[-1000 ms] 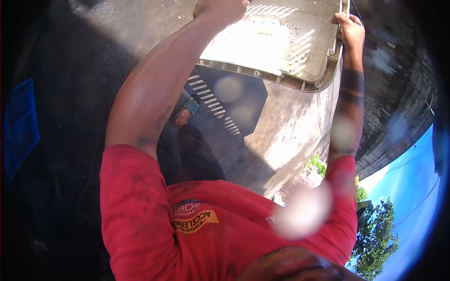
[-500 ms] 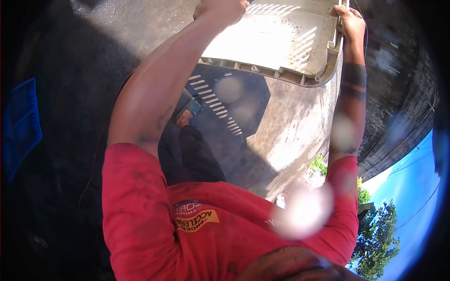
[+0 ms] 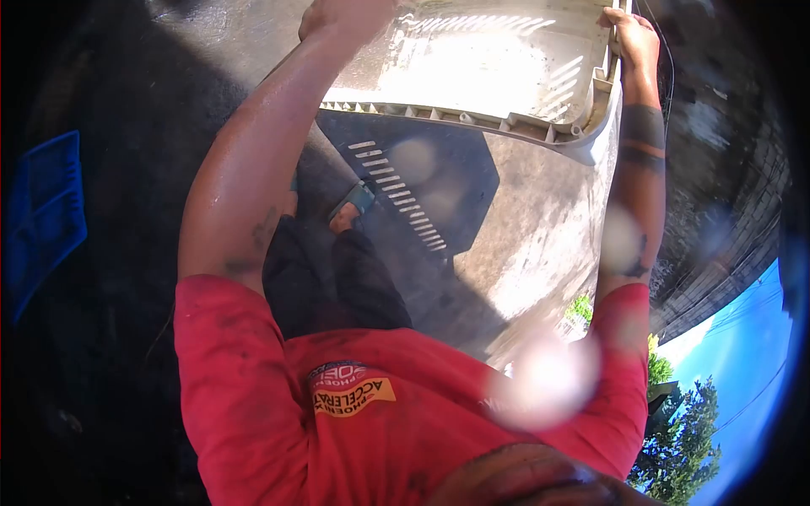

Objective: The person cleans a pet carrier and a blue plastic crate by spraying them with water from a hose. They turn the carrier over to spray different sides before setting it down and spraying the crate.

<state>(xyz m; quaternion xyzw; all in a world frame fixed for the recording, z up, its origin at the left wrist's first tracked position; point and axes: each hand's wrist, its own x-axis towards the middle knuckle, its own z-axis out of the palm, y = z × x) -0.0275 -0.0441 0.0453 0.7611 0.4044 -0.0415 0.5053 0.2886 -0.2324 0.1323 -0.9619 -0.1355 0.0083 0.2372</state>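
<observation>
An off-white plastic panel [image 3: 481, 72] with slots through it and a ribbed, raised rim is held up in bright sun. My right hand [image 3: 634, 38] grips its right edge, thumb and fingers wrapped round the rim. My left hand [image 3: 350, 18] is at the panel's upper left, blurred and partly cut off by the top of the view. Its fingers look curled, but what they hold, if anything, is hidden. The lower rim [image 3: 456, 120] shows open ribbed cells.
The panel's slotted shadow [image 3: 422, 185] falls on the concrete ground [image 3: 531, 194] by my sandalled foot [image 3: 346, 215]. A blue plastic object [image 3: 51, 211] stands at far left. A block wall [image 3: 734, 236] runs along the right, with a tree [image 3: 679, 447] below it.
My left hand has moved left across the panel. The panel has tilted slightly and its lower left edge has risen. My right hand keeps hold of the rim.
</observation>
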